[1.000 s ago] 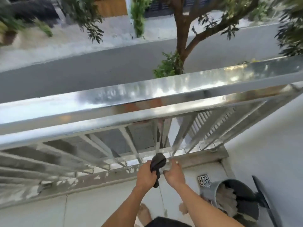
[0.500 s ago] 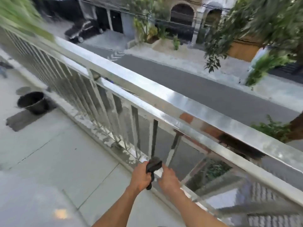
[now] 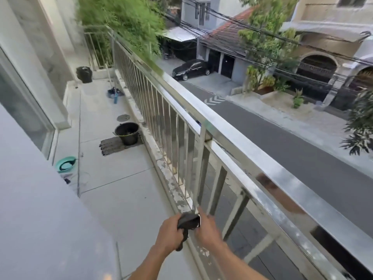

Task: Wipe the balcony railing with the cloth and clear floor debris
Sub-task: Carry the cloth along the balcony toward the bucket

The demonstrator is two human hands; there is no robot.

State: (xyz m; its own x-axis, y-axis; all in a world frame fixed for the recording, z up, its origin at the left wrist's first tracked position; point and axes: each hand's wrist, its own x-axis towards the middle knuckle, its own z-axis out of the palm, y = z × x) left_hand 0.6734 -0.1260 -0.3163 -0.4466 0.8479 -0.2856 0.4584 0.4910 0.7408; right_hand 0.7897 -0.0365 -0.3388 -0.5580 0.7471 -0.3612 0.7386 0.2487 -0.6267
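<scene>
I am holding one dark cloth (image 3: 188, 221) bunched between my two hands, low down at the foot of the railing (image 3: 222, 136). My left hand (image 3: 169, 232) is clamped around it, a tail of it hanging below my fist; my right hand (image 3: 207, 229) is pinching its other end, blurred, so I cannot tell how tightly. The cloth is sitting just beside the peeling curb (image 3: 171, 184) under the bars. On the floor (image 3: 121, 190) I am counting two black buckets: the nearer bucket (image 3: 127, 132) is standing on one dark mat (image 3: 113, 145), its contents too dim to make out, and the far bucket (image 3: 84, 74) is in the corner. One teal basin (image 3: 66, 164) is lying partly cut off by the wall (image 3: 40, 209) on my left.
</scene>
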